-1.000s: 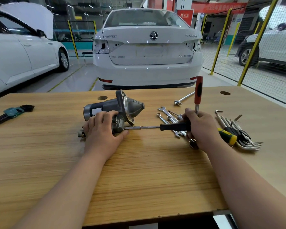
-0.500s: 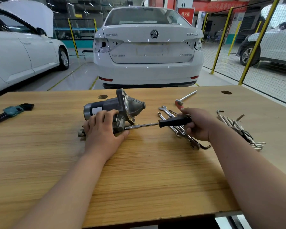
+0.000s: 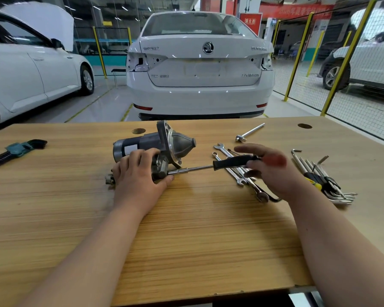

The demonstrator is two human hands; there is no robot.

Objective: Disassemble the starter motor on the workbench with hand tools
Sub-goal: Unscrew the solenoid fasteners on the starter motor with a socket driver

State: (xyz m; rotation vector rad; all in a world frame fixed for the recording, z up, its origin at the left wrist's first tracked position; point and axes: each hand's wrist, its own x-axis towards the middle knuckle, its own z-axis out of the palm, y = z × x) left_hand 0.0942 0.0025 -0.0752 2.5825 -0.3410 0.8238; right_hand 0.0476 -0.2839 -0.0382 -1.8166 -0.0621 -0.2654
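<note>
Loosened since half a second ago, the right hand [image 3: 273,176] now spreads blurred fingers around the black-handled socket driver [image 3: 233,161] it had clenched, likely re-gripping between turns. The left hand [image 3: 140,180] clamps the grey metal starter motor [image 3: 151,142] mid-table, with the driver tip seated in it. Steel spanners [image 3: 237,176] crowd under the right hand, and chrome hex keys [image 3: 326,180] lie toward the right edge. Bare wooden table [image 3: 186,240] runs to the near edge.

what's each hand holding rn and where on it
Left hand grips the starter motor around its body, behind the flange. Right hand is blurred at the black handle of the socket driver; whether its fingers grip it cannot be told.
</note>
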